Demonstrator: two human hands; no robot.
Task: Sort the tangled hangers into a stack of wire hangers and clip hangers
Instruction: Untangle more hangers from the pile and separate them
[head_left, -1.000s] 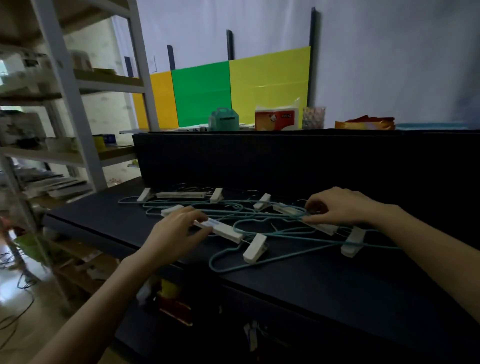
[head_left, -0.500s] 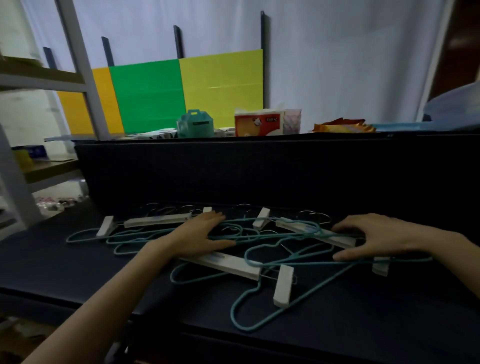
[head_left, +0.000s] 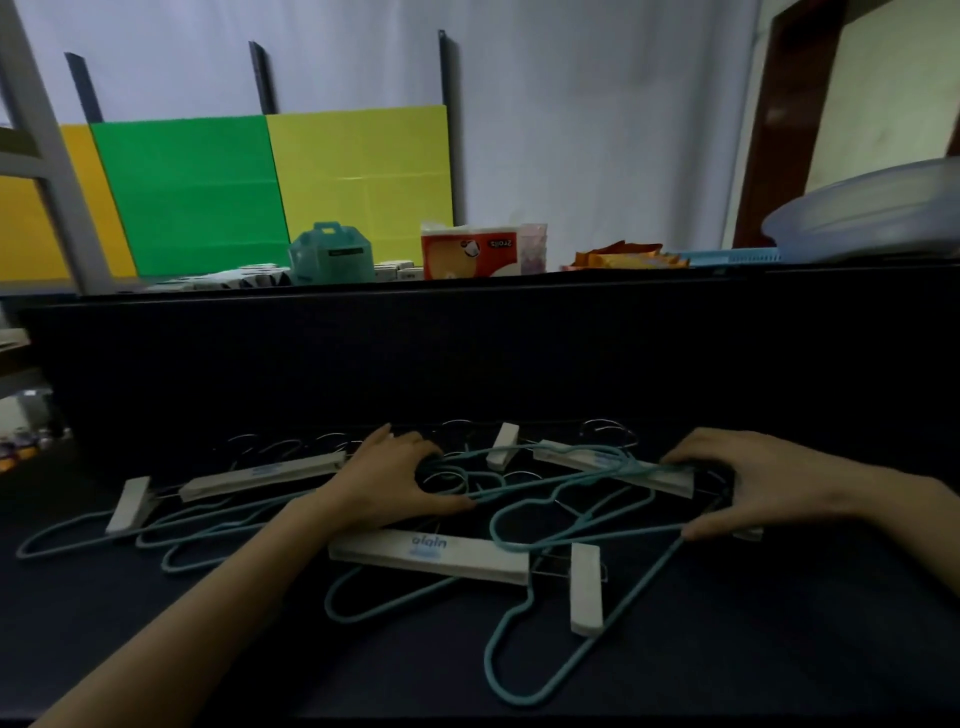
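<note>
Your right hand (head_left: 753, 483) pinches a wire hanger (head_left: 519, 491) that runs left across the desk (head_left: 779, 649) to your left hand (head_left: 389, 480); I cannot tell if those fingers (head_left: 465, 501) grip

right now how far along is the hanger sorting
Barely started. Done: nothing; no stacks show, and wire hangers and clip hangers lie tangled on the table. In hand: the left hand grips wire hangers mid-pile, the right hand grips them at the right end. Left: untangling and both stacks.
</note>
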